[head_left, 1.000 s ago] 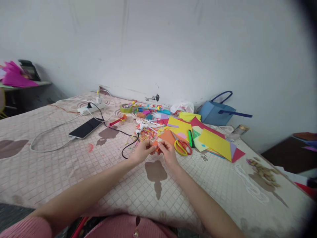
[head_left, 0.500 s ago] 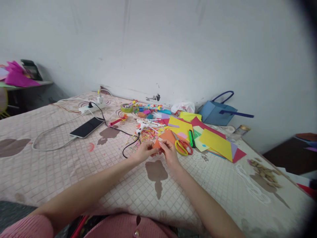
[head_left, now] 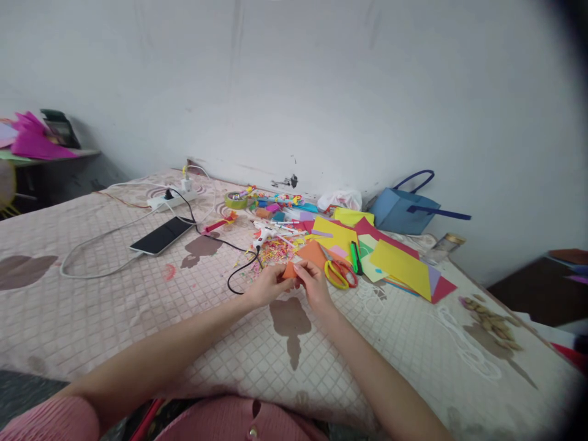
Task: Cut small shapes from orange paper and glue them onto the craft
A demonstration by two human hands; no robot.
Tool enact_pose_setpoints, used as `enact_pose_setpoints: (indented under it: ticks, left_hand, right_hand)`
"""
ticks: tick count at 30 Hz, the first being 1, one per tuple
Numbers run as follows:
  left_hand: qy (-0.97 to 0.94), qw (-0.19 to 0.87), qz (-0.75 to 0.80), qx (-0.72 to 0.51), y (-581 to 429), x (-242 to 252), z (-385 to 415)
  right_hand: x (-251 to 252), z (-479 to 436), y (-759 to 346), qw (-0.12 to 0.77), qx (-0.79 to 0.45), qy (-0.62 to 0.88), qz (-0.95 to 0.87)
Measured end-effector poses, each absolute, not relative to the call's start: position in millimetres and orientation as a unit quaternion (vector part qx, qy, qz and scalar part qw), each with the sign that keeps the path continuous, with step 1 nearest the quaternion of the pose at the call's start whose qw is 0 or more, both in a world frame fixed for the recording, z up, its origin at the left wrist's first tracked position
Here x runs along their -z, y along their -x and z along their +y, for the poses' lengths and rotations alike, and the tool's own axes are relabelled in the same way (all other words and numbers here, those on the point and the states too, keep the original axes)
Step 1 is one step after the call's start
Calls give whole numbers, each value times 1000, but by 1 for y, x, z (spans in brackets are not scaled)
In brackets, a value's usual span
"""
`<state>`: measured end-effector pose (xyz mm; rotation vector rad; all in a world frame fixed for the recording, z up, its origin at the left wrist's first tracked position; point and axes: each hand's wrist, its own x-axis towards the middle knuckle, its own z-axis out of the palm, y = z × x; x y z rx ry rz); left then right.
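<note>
A small orange piece of paper (head_left: 290, 270) is pinched between my two hands above the tablecloth. My left hand (head_left: 270, 285) grips its left side with fingers closed, and my right hand (head_left: 313, 284) closes on its right side. Just beyond my right hand lies a larger orange sheet (head_left: 312, 250), with yellow and red scissors (head_left: 339, 274) resting partly on it. A white glue gun (head_left: 263, 235) with a black cord lies past my hands, beside scattered small colourful bits (head_left: 278, 252).
Coloured sheets (head_left: 399, 267) and a green cutter (head_left: 355, 257) lie to the right, before a blue bag (head_left: 399, 211). A tablet (head_left: 162, 236) and power strip (head_left: 171, 200) sit at the left. Tape (head_left: 236, 200) stands at the back; white string (head_left: 468, 346) is front right.
Both hands have shifted only slightly, still holding the orange piece. Its orange face shows a little differently between the fingers.
</note>
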<state>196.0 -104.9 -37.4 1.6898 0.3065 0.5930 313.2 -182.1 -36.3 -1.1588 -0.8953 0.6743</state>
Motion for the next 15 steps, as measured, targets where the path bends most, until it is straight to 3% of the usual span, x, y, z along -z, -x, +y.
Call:
enact_pose_setpoints:
  ticks: [15]
  left_hand:
    - [-715,629,156,-264,-195,26,-104]
  right_hand:
    - [36,-181,-322,707,-306,519,-371]
